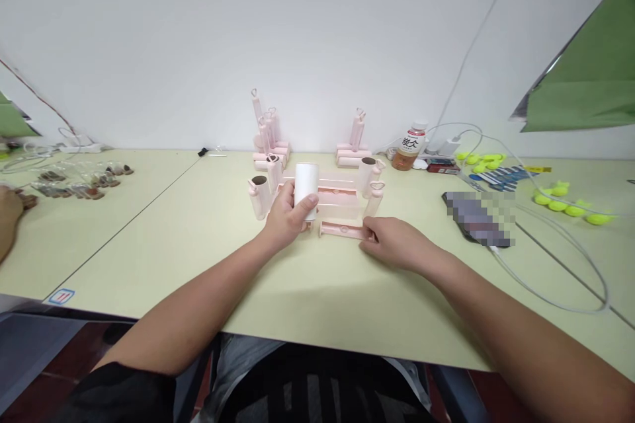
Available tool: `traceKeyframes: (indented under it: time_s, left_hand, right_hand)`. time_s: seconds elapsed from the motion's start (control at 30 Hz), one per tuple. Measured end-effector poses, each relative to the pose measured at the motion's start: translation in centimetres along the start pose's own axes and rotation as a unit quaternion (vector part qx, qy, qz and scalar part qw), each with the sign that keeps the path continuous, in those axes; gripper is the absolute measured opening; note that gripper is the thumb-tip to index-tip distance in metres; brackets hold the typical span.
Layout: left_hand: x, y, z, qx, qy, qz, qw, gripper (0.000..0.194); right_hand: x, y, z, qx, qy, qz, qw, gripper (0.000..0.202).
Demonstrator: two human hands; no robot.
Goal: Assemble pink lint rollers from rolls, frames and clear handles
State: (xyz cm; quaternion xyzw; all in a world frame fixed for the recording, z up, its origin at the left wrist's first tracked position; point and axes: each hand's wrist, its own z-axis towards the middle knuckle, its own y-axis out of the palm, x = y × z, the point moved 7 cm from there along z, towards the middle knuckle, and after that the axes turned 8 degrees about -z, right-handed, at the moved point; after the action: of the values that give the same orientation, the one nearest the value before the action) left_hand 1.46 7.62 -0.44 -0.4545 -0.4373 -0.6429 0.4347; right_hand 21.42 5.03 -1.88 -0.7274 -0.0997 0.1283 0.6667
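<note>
My left hand [286,217] is wrapped round a white sticky-paper roll [306,190], held upright above the table. My right hand [394,241] grips the right end of a pale pink lint-roller holder [342,230], which lies lengthwise near the table surface; a small loop shows at its middle. Just behind the hands is a translucent pink tray [337,209] with a pink holder [337,192] in it. An upright roll [259,198] with a dark open core stands left of the tray, and another roll [366,175] stands to its right.
Pink rollers [265,135] are stacked by the wall, with a second pink stack [354,145] to the right. A labelled bottle [409,147], a phone [476,219] on a white cable and yellow-green items [575,207] lie rightward. Another person's hand [10,215] is at far left.
</note>
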Motion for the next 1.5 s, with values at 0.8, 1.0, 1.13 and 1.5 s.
traceKeyframes:
  time_s: [0.8,1.0,1.13,1.5]
  left_hand:
    - [-2.2,4.7,-2.4,-0.241,-0.200,-0.091,0.945,0.047]
    - [-2.1,3.6,-1.7,-0.215,-0.195,-0.085,0.953,0.053]
    - [-2.9,3.1,-1.3,-0.187,-0.209,-0.080,0.956,0.045]
    - [-3.6,2.8,-1.5,-0.150,-0.254,-0.050,0.954,0.041]
  right_hand:
    - [-1.6,0.1,-0.2,0.001,-0.053,0.275,0.960,0.009]
    - [-1.4,0.6,0.0,-0.040,-0.052,0.340,0.938,0.014]
    - [-1.7,0.8,0.0,-0.087,-0.061,0.402,0.910,0.026]
    - [-0.5,1.0,0.4,-0.084,0.000,0.601,0.795,0.037]
